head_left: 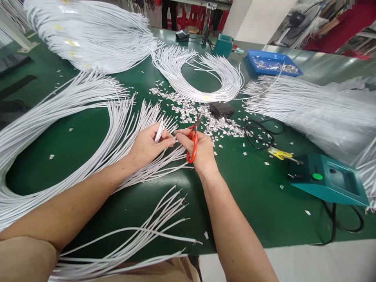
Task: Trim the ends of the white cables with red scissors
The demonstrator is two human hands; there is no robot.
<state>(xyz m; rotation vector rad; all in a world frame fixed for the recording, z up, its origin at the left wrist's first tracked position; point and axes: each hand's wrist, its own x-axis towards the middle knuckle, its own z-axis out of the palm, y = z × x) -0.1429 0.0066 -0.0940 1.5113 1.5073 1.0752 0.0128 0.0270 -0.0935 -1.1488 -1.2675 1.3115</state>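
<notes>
My left hand (151, 143) is closed around a few white cable ends (159, 131) that stick up between its fingers. Opposite it, almost touching, is my right hand (199, 150), with a pair of red-handled scissors (192, 147) held in the palm, blades pointing away from me. Its thumb and forefinger pinch close to the left fingertips; whatever lies between them is too small to make out. Under and around the left hand spreads a large bundle of white cables (96, 164). Several loose cables (147, 227) lie nearer my lap.
Small silvery scraps (188, 109) litter the green table (249, 211) around a black box (221, 109). A teal machine (326, 178) stands right, with a yellow-handled tool (280, 153) beside it. Further back are a coiled cable bundle (202, 92), a blue tray (274, 62) and a person's sleeve (337, 27).
</notes>
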